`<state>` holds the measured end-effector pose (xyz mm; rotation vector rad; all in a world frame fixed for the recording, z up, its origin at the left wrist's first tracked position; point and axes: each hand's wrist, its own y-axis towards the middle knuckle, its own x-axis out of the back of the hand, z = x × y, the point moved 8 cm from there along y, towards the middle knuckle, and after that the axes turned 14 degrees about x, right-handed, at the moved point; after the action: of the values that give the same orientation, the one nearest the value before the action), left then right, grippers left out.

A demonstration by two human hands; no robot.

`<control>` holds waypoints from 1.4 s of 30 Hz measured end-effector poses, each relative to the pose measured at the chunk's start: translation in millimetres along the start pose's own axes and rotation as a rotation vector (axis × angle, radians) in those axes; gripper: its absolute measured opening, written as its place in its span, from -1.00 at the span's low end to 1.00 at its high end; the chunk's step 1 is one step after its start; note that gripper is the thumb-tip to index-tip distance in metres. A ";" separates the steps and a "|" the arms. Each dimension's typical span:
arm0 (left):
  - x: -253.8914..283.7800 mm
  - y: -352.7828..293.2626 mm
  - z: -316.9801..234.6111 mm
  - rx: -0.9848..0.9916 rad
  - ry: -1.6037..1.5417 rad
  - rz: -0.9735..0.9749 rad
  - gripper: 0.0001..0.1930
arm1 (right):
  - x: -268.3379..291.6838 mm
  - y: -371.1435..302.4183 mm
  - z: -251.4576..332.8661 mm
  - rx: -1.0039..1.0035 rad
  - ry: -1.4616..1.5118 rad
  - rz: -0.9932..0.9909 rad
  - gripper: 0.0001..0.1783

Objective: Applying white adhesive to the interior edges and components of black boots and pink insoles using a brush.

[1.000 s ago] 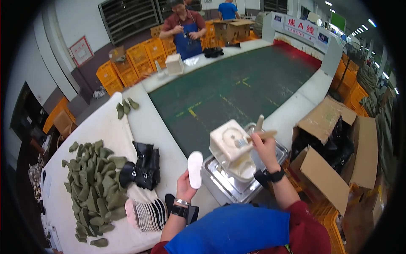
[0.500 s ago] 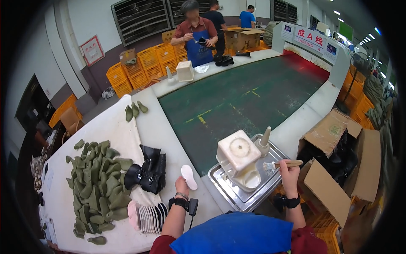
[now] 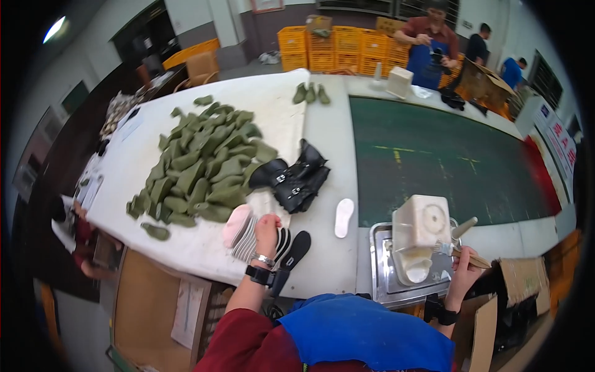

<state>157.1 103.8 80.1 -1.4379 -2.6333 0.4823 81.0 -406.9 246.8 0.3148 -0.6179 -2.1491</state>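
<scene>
My left hand is over a leaning row of insoles, its bent fingers closed at the row's upper edge on an insole; the fingertips are partly hidden. A pink insole stands at the row's left end, and a black insole lies just right of it. One white insole lies by itself on the white tabletop. My right hand is closed around the wooden handle of a brush. The brush's bristles are by a white glue container with an open spout, on a metal tray.
Green shoe lasts are heaped at left, beside black boots. A green conveyor belt runs beyond the tray, and a white bottle stands on it. Cardboard boxes are at right. Another person works across the belt.
My view has swung left. My left hand has let go of the white insole, now on the tabletop, and moved to the insole row. My right hand still holds the brush by the container.
</scene>
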 end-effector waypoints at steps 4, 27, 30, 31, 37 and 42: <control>107.9 -16.4 -51.1 -0.126 0.088 -0.178 -0.60 | -25.3 7.0 -3.2 -0.002 0.035 0.119 -0.82; 192.1 170.7 -60.1 0.113 1.768 -0.055 -0.47 | -10.7 -7.7 9.4 0.063 -0.152 -0.023 -0.85; 230.9 158.9 -35.8 0.101 1.629 -0.141 -0.37 | -2.1 -20.2 -13.0 0.022 -0.148 -0.081 -0.85; 268.6 153.0 -20.0 0.159 1.620 -0.162 -0.38 | -16.3 -21.9 -7.3 0.031 -0.129 -0.063 -0.87; 228.9 99.3 -75.2 -0.033 0.883 -0.179 -0.60 | 16.0 -19.9 8.8 0.064 -0.132 -0.064 -0.89; 39.2 23.1 -172.1 -0.206 0.333 0.208 -0.68 | 35.2 -16.1 21.1 0.068 -0.038 -0.114 -0.91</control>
<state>195.1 187.0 232.8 -1.6914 -2.3360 -0.0194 40.0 -420.0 255.8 0.3543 -0.7115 -2.2513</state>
